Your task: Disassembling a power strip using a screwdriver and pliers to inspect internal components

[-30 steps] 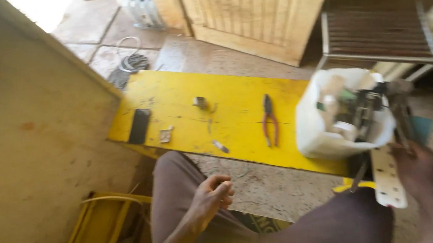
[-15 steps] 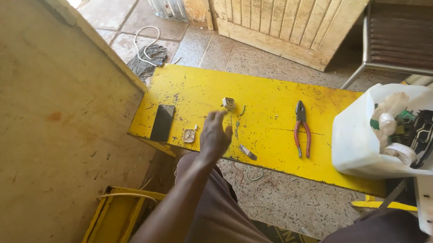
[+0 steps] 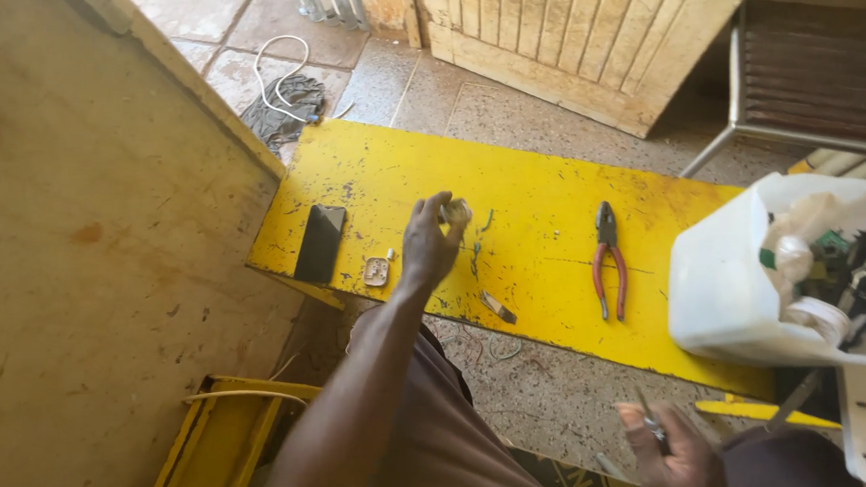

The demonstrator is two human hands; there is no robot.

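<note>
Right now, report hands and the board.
Left hand on small round part. Right hand grips thin tool. Pliers, phone lie apart.
</note>
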